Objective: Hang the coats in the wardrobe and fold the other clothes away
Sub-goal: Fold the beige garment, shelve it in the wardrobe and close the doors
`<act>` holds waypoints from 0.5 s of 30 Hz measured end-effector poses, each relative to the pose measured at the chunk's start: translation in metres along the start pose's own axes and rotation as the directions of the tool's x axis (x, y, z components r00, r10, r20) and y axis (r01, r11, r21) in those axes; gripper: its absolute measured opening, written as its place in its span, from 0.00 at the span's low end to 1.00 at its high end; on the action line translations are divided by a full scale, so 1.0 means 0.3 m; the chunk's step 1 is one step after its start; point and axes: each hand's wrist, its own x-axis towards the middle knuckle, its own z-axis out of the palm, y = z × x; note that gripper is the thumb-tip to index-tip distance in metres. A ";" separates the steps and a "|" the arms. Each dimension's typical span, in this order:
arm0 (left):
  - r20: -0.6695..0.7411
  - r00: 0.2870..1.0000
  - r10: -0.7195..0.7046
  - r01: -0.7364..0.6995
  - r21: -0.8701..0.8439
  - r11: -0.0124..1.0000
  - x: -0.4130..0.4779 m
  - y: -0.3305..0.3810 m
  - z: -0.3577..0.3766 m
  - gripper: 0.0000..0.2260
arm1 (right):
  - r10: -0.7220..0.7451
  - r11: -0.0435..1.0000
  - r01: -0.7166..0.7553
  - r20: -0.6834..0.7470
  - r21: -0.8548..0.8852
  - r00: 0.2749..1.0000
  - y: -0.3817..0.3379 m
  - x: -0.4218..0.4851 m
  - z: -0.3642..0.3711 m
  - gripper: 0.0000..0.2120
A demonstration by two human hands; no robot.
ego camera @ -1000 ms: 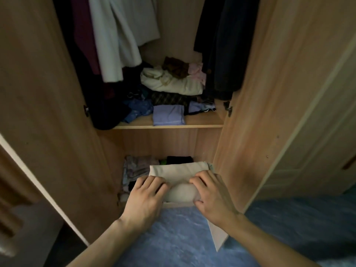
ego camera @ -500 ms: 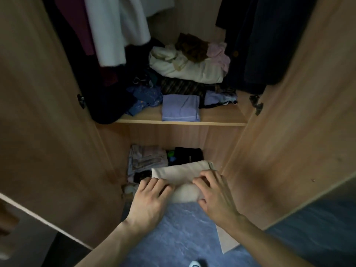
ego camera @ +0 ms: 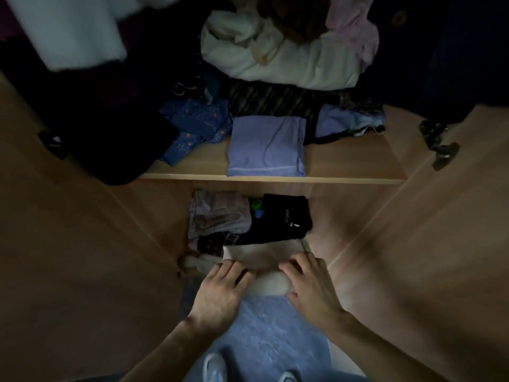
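Note:
A folded beige garment (ego camera: 265, 255) lies at the front of the wardrobe's bottom compartment. My left hand (ego camera: 220, 293) presses on its left end with fingers laid flat on top. My right hand (ego camera: 311, 285) holds its right end, fingers arched over the top and thumb at the front edge. Just behind it lie a folded black garment (ego camera: 283, 219) and a pale striped stack (ego camera: 217, 213). Coats hang above: a white one (ego camera: 68, 31) at the left and dark ones (ego camera: 454, 51) at the right.
The wooden shelf (ego camera: 344, 166) above carries a folded lilac top (ego camera: 265, 146), blue patterned cloth (ego camera: 198, 125) and a cream bundle (ego camera: 289, 59). Open doors stand at the left (ego camera: 68, 244) and right (ego camera: 427, 257). Blue carpet (ego camera: 261, 334) and my shoes (ego camera: 214, 368) are below.
My view has dropped and come closer to the wardrobe. Both hands have slid the beige garment further back into the bottom compartment.

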 end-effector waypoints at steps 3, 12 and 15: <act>0.045 0.999 0.025 -0.022 -0.074 0.997 0.013 -0.056 0.084 0.15 | 0.026 0.998 -0.022 0.065 -0.063 0.998 0.016 0.029 0.052 0.31; 0.126 0.992 0.023 -0.005 -0.137 0.991 0.139 -0.180 0.416 0.23 | 0.127 0.991 -0.124 0.052 -0.057 0.990 0.181 0.130 0.335 0.30; 0.092 0.995 0.044 -0.036 -0.087 0.996 0.160 -0.246 0.618 0.25 | 0.079 0.991 -0.085 -0.054 -0.105 0.995 0.272 0.171 0.492 0.30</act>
